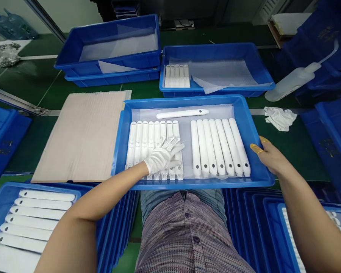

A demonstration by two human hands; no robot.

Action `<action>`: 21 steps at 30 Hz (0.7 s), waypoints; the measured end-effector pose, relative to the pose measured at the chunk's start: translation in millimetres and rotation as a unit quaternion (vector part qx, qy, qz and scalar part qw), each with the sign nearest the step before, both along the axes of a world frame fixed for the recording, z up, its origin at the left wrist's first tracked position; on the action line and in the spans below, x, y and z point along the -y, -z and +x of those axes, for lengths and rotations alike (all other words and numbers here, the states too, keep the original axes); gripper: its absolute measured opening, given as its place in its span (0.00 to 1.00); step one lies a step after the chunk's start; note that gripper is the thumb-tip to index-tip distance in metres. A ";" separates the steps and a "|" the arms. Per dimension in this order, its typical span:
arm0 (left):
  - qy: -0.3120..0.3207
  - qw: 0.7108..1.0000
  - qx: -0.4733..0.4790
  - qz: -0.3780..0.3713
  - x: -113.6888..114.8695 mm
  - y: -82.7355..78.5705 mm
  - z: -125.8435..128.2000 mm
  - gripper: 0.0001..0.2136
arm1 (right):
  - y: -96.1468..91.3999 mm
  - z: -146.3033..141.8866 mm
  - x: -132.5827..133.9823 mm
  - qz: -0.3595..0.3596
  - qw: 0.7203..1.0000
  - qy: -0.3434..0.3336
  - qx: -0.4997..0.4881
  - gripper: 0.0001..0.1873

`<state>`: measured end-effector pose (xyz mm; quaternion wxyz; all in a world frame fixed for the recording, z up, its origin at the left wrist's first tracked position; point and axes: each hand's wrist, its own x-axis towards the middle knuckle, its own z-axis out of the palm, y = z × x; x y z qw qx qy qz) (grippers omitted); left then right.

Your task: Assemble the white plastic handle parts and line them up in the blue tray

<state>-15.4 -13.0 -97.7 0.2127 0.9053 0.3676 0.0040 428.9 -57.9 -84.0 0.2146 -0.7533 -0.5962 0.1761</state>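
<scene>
Spreads white-gloved left hand (pixel 165 154) over white strips (pixel 144 138) in the blue tray (pixel 184 100); grasps its right rim with right hand (pixel 269 153).
Hides parts of the left row under the glove and some right fingers from view; holds left fingers splayed, not clenched, but cannot tell the pressure beneath. Crops the near-left tray (pixel 0 204) and near-right tray (pixel 285 242), blocking some contents with the forearms (pixel 116 185). Works at a dark green bench (pixel 287 151), with a pale wall (pixel 74 15) at far left. Has seven strips in the right row, plus a loose strip (pixel 182 113) lying crosswise at the tray's far side. Left of the tray, shows a pale flat sheet (pixel 82 140); far left, stacked trays (pixel 76 70); far right, a part-filled tray (pixel 238 91), a squeeze bottle (pixel 291 83) and a crumpled cloth (pixel 281 118).
</scene>
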 end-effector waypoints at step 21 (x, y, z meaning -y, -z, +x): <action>-0.016 0.997 0.013 -0.069 -10.5 -10.4 -44.5 0.32 | -7.6 -237.1 -156.4 -0.030 0.983 -0.176 0.041 0.21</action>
